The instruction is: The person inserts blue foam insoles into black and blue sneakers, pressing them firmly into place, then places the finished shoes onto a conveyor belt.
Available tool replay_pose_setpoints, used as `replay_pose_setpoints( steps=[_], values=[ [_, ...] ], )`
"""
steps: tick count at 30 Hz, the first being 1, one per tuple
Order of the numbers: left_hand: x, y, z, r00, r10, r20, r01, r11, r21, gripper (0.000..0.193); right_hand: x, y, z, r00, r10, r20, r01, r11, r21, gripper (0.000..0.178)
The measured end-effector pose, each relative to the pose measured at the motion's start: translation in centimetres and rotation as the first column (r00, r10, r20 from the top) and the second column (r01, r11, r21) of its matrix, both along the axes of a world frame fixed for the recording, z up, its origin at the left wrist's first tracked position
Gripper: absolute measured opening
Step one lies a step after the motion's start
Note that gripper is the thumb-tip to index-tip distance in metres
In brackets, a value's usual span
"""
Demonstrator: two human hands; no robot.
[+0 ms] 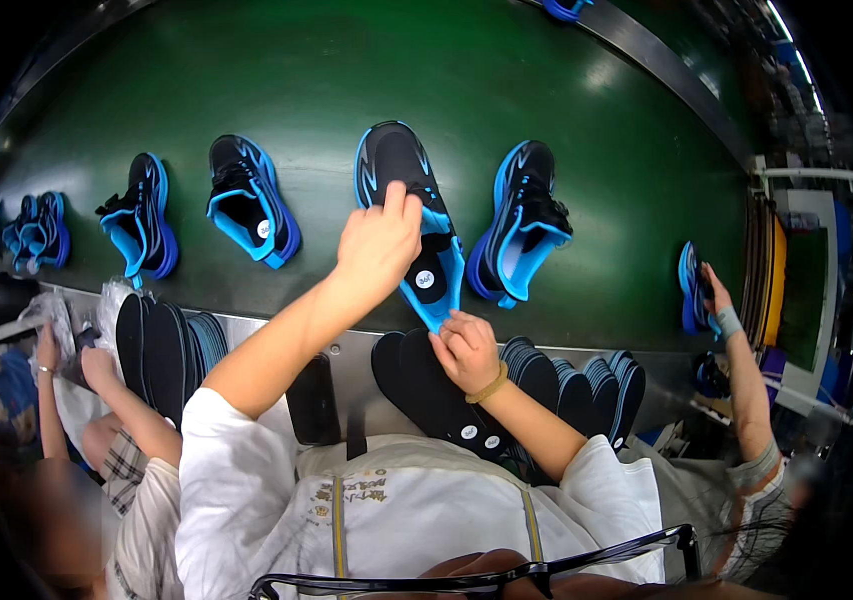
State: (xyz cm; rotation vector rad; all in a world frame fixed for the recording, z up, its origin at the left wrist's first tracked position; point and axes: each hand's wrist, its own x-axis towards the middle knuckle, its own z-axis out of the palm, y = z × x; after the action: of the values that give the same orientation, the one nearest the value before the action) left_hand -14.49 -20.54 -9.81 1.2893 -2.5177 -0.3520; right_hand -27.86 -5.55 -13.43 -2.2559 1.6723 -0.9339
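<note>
A black sneaker with blue trim (394,160) lies in front of me on the green work surface, toe pointing away. My left hand (382,243) is closed on it at the tongue and the near part of the lacing. With the fingertips of my right hand (469,352) I pinch the blue rim at its heel. Inside the shoe shows a dark insole with a round white sticker (426,280). Just right of it stands a matching sneaker (525,215), its opening toward me. What my left fingertips grip inside the shoe is hidden.
More sneakers (252,195) stand along the green surface (347,60) to the left. Stacks of black insoles (417,375) line the metal edge near me, beside a dark phone-like slab (314,400). Co-workers' hands (717,290) are busy on both sides, the right one holding a shoe.
</note>
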Motion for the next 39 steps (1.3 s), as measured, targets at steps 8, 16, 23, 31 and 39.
replay_pose_setpoints(
  steps=[8, 16, 23, 31, 39],
  values=[
    [-2.2, -2.7, -3.9, 0.874, 0.068, 0.481, 0.101, 0.943, -0.316, 0.018, 1.9, -1.3, 0.4, 0.987, -0.112, 0.117, 0.104, 0.992, 0.065, 0.021],
    [-3.2, -2.5, -5.6, 0.784, 0.114, 0.611, 0.149, 0.920, -0.363, 0.019, -6.0, 8.1, 4.7, 0.928, -0.370, 0.050, 0.358, 0.919, 0.165, 0.029],
    [0.9, -5.9, 0.1, 0.787, 0.353, -0.506, 0.007, 0.814, 0.580, 0.020, -16.9, 24.4, 1.3, 0.688, -0.474, -0.550, 0.719, 0.344, 0.604, 0.049],
    [0.9, -4.9, 4.9, 0.514, 0.520, -0.682, 0.217, 0.691, 0.690, 0.018, -17.6, 29.7, -0.1, 0.675, -0.621, -0.398, 0.688, 0.334, 0.645, 0.062],
    [-11.9, -0.5, 0.1, 0.939, -0.342, 0.025, 0.342, 0.939, 0.023, 0.053, -16.5, 31.6, -2.1, 0.609, -0.641, -0.468, 0.788, 0.555, 0.265, 0.046]
  ],
)
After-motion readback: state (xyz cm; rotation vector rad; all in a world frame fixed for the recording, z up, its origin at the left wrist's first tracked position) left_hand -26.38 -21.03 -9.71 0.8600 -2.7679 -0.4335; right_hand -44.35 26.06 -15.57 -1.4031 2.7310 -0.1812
